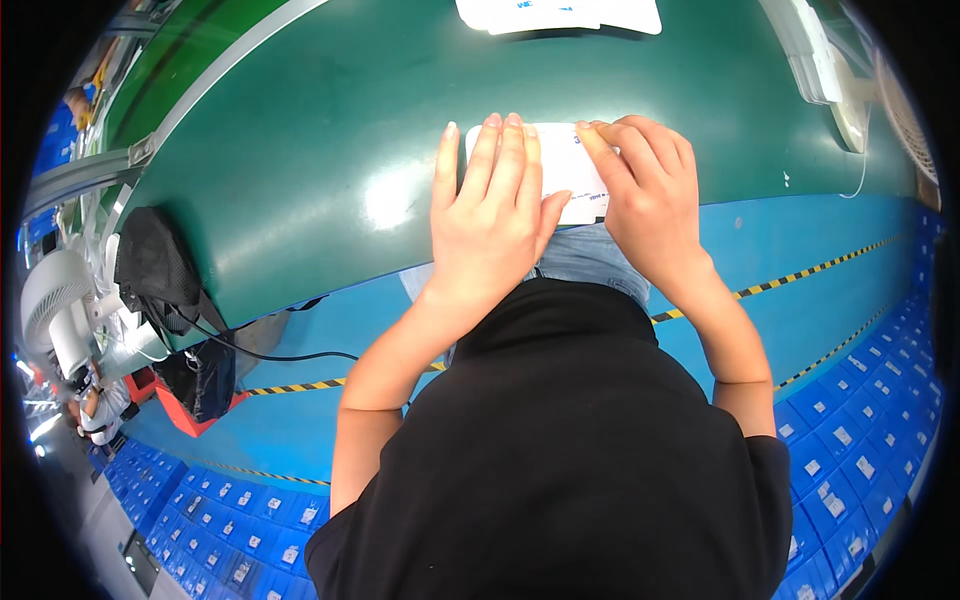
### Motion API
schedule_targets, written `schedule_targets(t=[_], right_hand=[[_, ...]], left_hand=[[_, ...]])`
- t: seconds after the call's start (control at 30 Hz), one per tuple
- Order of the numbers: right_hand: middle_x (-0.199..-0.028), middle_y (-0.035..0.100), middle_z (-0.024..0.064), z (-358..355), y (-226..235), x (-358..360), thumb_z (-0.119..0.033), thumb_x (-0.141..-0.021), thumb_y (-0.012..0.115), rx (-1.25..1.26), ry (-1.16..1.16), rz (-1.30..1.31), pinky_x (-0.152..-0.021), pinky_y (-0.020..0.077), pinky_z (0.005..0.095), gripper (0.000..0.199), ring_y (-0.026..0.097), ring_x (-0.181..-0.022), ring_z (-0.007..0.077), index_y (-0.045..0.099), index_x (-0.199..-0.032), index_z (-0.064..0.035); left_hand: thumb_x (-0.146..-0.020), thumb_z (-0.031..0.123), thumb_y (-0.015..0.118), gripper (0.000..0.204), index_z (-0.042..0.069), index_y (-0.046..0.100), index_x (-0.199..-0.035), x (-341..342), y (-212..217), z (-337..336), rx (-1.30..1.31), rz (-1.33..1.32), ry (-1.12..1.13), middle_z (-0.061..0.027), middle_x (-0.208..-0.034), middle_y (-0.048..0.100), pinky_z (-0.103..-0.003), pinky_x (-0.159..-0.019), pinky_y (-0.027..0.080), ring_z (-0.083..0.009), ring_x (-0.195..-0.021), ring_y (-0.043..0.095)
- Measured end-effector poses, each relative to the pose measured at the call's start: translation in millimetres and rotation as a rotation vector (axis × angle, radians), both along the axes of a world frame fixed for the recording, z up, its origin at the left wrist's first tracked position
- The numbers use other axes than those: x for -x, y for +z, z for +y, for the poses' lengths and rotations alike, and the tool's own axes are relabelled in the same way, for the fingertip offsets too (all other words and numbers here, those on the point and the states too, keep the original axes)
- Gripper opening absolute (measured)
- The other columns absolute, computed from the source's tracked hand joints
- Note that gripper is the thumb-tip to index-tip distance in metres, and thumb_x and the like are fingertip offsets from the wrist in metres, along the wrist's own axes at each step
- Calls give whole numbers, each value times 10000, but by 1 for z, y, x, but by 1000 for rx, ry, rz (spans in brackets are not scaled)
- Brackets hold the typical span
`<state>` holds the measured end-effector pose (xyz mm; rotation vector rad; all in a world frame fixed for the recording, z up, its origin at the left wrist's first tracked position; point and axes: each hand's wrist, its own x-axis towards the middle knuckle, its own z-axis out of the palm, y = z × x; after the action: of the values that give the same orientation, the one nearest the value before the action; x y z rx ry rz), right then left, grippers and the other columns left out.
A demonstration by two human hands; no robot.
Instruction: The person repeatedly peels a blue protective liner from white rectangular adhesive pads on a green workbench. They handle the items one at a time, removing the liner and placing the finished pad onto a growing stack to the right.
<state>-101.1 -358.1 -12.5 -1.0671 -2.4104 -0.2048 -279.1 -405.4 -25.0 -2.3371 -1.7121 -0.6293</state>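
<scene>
Printed white sheet pinned by splayed left hand, pinched by right hand; creasing could be caused by uneven tugging.

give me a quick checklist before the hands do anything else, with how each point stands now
1. Left hand over the white sheet, fingers extended: ok.
2. Right hand at the sheet's right side: ok.
3. Right fingertips firmly pinching the sheet: cannot tell.
4. Sheet's near edge fully on the green table: cannot tell.
5. Other white pieces apart from both hands: ok.
</scene>
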Motion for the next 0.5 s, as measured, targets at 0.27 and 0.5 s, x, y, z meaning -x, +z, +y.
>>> schedule_targets(t=[0.27, 0.5], right_hand=[[-1036, 635, 33, -8, -3, 12, -83, -721, 654, -56, -105, -37, -923, 434, 395, 320, 582, -1101, 209, 707, -1027, -5], [-1023, 638, 37, -12, 3, 15, -82, -714, 657, -53, -122, -49, -1020, 420, 423, 278, 584, -1118, 193, 721, -972, -3]], left_hand=[[-884, 511, 638, 601, 22, 649, -1234, -11, 1, -4, 35, -18, 100, -125, -1275, 640, -566, -1141, 277, -275, -1236, 580], [-882, 547, 620, 614, 41, 663, -1227, -12, -2, -6, 38, -15, 119, -103, -1258, 649, -577, -1155, 238, -265, -1220, 591]])
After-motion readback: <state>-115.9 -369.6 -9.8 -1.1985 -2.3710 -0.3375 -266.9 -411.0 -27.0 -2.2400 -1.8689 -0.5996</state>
